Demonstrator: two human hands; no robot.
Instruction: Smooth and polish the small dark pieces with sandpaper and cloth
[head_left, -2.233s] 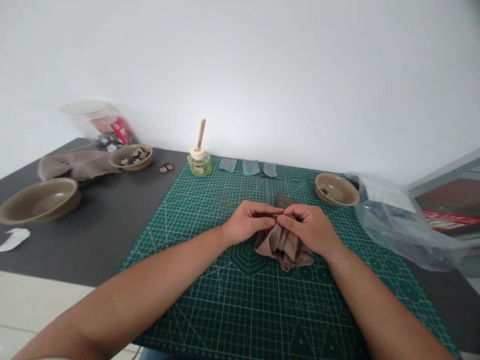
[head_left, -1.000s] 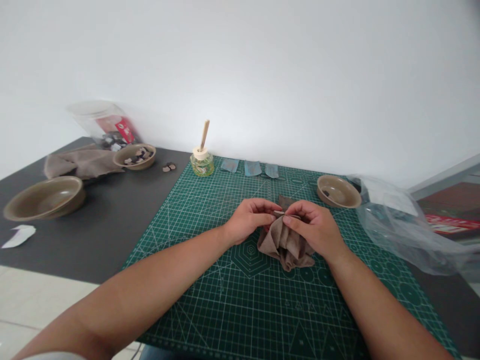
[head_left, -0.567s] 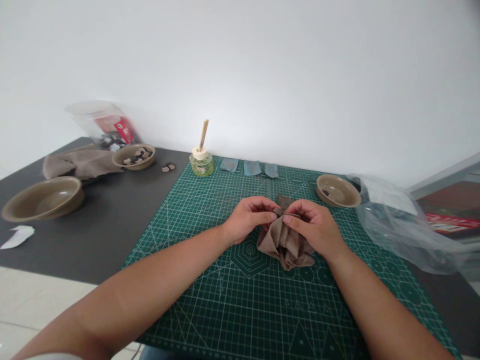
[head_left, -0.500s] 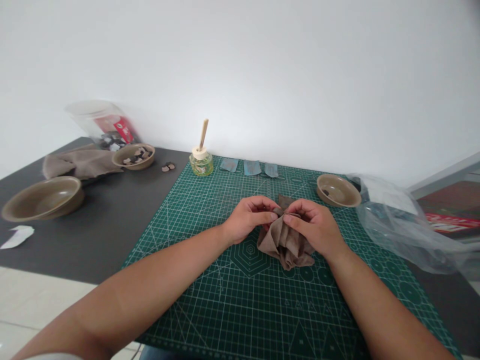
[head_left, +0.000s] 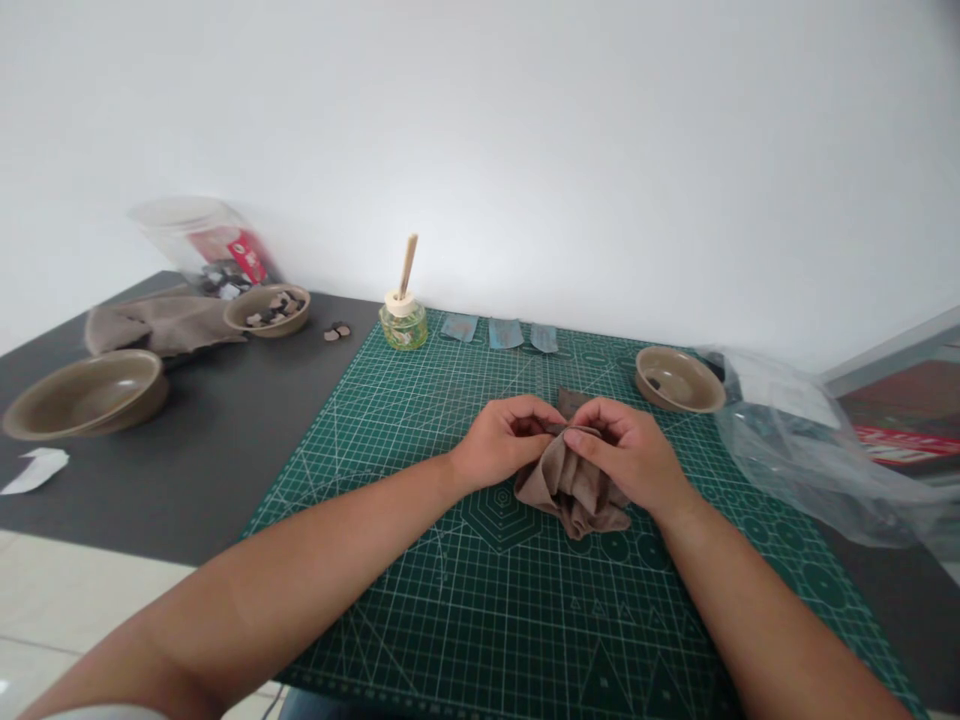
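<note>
A brown cloth (head_left: 574,495) is bunched up in folds over the green cutting mat (head_left: 465,610). My left hand (head_left: 501,440) pinches its gathered top from the left, thumb pressed toward the fingers. From the right, my right hand (head_left: 630,450) is closed on the same cloth, its thumb on the near side of the folds. A corner of the fabric sticks out beyond the fingertips. Whether something small sits between the fingertips I cannot make out.
At the right stand a small bowl (head_left: 679,380) with a dark piece inside and a clear plastic bag (head_left: 795,470). A reed diffuser (head_left: 405,320) and blue packets (head_left: 505,334) line the back. Leftward are a bowl of pieces (head_left: 268,312), a larger bowl (head_left: 90,395) and another cloth (head_left: 165,322).
My left hand has shifted slightly, its thumb now lower and closer in against the cloth. My right hand keeps its hold almost unchanged.
</note>
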